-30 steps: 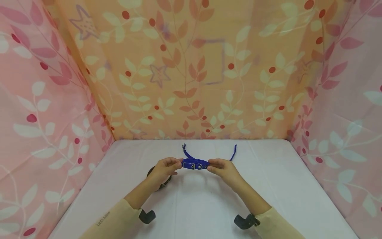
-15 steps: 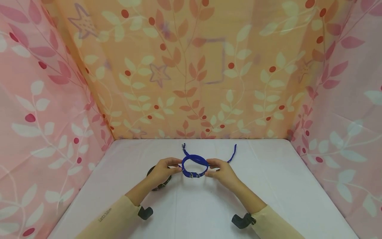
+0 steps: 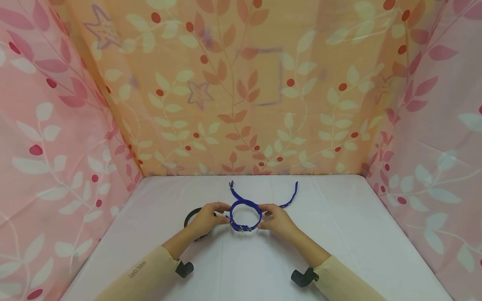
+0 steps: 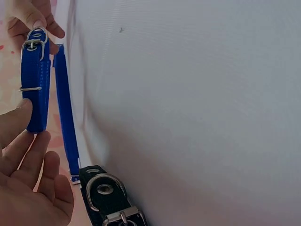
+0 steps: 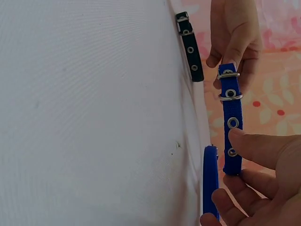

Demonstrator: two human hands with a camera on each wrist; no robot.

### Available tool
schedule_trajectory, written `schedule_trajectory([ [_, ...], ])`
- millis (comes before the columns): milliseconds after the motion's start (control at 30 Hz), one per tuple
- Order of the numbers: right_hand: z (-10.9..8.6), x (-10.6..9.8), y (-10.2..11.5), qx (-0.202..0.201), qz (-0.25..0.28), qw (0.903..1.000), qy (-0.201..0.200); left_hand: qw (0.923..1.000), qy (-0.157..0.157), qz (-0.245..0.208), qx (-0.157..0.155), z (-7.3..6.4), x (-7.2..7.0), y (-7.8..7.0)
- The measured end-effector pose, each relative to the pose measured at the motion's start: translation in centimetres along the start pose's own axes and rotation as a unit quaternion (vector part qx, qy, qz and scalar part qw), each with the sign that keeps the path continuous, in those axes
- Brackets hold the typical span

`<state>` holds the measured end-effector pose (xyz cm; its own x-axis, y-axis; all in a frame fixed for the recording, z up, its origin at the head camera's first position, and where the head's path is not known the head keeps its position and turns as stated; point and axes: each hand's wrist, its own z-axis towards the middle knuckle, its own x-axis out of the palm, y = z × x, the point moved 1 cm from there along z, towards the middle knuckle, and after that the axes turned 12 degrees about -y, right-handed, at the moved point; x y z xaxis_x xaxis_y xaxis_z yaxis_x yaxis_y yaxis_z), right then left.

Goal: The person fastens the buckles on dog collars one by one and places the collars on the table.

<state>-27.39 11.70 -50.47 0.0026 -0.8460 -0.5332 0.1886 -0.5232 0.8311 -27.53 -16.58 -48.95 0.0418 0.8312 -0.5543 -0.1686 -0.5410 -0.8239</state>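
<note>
A blue collar (image 3: 237, 228), buckled into a round loop, hangs between my two hands over the white table. My left hand (image 3: 205, 218) pinches its left side, thumb in front and fingers behind, as the left wrist view shows. On the opposite side my right hand (image 3: 280, 219) pinches the strap near its metal eyelets (image 5: 233, 123). The buckle (image 4: 32, 44) and D-ring face toward me. Behind the loop lies a second blue collar (image 3: 294, 195), unbuckled and curved, its middle partly hidden. A dark collar (image 3: 187, 217), closed in a loop, lies partly behind my left hand.
The white tabletop (image 3: 241, 271) spreads under both arms. Flowered cloth walls enclose it: an orange one (image 3: 241, 125) at the back, a pink one (image 3: 56, 167) at the left and another (image 3: 433, 167) at the right. Black camera mounts (image 3: 184, 269) stick out from the wrists.
The blue loop has gone from edge-on to a round opening facing me, its buckle side tilting downward. Both hands have sunk slightly toward me, still gripping it. The other collars stay put.
</note>
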Motion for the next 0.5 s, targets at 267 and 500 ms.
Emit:
schedule_trajectory([
  [267, 0.3, 0.6, -0.8, -0.014, -0.036, 0.9992, -0.005, 0.9989, 0.006, 0.046, 0.009, 0.2, 0.5, -0.2],
  [500, 0.3, 1.3, -1.3, -0.020, -0.086, 0.9961, 0.000, 0.9966, 0.019, 0.080, 0.008, 0.5, 1.3, 0.2],
])
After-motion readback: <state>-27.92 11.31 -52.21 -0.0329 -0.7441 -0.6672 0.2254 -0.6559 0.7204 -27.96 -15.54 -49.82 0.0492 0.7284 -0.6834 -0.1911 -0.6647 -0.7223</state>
